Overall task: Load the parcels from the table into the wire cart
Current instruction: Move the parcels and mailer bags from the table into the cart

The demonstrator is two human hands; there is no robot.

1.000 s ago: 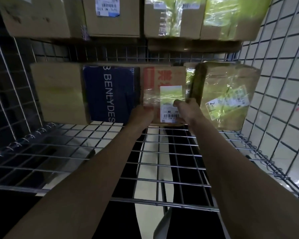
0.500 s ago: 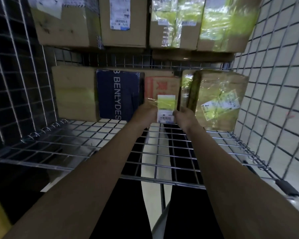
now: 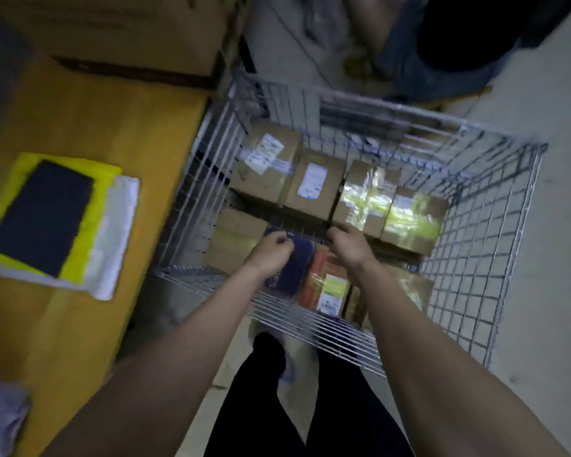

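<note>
The wire cart (image 3: 468,258) stands right of the yellow table (image 3: 80,120) and holds several parcels. A red-and-brown box with a white label (image 3: 327,286) stands beside a dark blue box (image 3: 297,268) in the near row. Brown boxes (image 3: 315,184) and tape-wrapped boxes (image 3: 416,219) fill the far row. My left hand (image 3: 272,250) hovers over the blue box with loosely curled fingers, holding nothing. My right hand (image 3: 348,247) hangs above the red-and-brown box, also holding nothing. On the table lies a yellow mailer with a dark patch (image 3: 47,212) on top of a white mailer (image 3: 116,239).
A large cardboard box (image 3: 129,34) sits at the table's far end. A grey bag (image 3: 0,420) shows at the lower left edge. My black-trousered legs (image 3: 277,407) stand at the cart's near wire flap (image 3: 343,338). Grey floor (image 3: 557,291) lies right of the cart.
Both hands have let go of the red-and-brown box and pulled up and back out of the cart. The view has lifted from inside the cart to above it, with the table now showing.
</note>
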